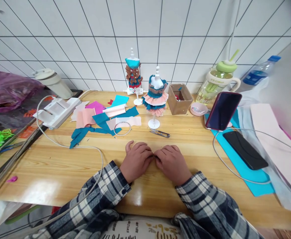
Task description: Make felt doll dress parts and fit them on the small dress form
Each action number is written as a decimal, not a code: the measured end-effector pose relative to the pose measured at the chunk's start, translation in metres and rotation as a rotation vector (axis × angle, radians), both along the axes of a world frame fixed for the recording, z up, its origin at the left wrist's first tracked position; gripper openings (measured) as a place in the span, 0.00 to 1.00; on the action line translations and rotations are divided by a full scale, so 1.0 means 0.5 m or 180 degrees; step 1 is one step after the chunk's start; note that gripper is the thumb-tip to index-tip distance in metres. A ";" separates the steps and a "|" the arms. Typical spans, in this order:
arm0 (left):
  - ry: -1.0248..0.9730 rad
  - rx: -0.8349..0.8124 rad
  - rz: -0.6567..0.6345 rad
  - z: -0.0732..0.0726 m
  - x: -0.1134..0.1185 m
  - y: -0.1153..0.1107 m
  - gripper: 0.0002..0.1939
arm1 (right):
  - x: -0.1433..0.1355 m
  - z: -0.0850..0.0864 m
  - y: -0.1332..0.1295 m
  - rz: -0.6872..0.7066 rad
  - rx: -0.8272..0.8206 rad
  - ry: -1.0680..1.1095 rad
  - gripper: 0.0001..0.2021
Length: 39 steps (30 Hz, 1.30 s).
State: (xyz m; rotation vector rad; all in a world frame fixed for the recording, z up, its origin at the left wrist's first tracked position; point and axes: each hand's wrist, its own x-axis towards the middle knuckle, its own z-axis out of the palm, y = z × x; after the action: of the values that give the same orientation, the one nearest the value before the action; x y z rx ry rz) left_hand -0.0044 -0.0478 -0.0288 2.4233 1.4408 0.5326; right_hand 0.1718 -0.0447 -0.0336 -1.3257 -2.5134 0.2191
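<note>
My left hand (137, 162) and my right hand (174, 164) meet over the wooden table (105, 186), fingertips close together. Both are closed in a pinch; a tiny dark bit shows between them, too small and covered to name. Just beyond lie small thread snips (161, 133). Behind the snips stands a miniature dress form (156, 94) on a white stand, wearing ruffled teal, brown and pink crepe paper. A second dress form (133, 74) with a turquoise top and brown ruffles is farther back. Left of them, a thin ring (122, 129) rests by crepe paper pieces (85, 118).
A white power strip (60, 113) and its cable border the left side. To the right are a cardboard box (179, 99), a pink bowl (199, 109), a propped phone (223, 111), a flat black phone (245, 149) and a green-lidded jug (216, 83). A tiled wall closes off the back.
</note>
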 end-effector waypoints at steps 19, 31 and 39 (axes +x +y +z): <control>-0.0460 -0.0200 0.0179 -0.015 -0.028 0.027 0.11 | 0.107 -0.018 0.071 -0.1156 -0.0390 0.1714 0.11; -0.1533 -0.0543 0.0623 0.006 -0.025 0.063 0.11 | 0.178 -0.041 0.108 -0.1479 0.0145 0.0686 0.10; -0.1597 -0.0683 0.0665 -0.006 0.005 0.096 0.13 | 0.107 -0.032 0.124 -0.1683 0.0349 -0.0586 0.07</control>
State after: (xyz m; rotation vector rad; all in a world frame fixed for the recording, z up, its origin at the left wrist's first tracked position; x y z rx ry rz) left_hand -0.0020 0.0002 -0.0318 1.8120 1.4396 0.9042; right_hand 0.2254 0.0174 -0.0497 -1.9695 -2.1653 -0.1588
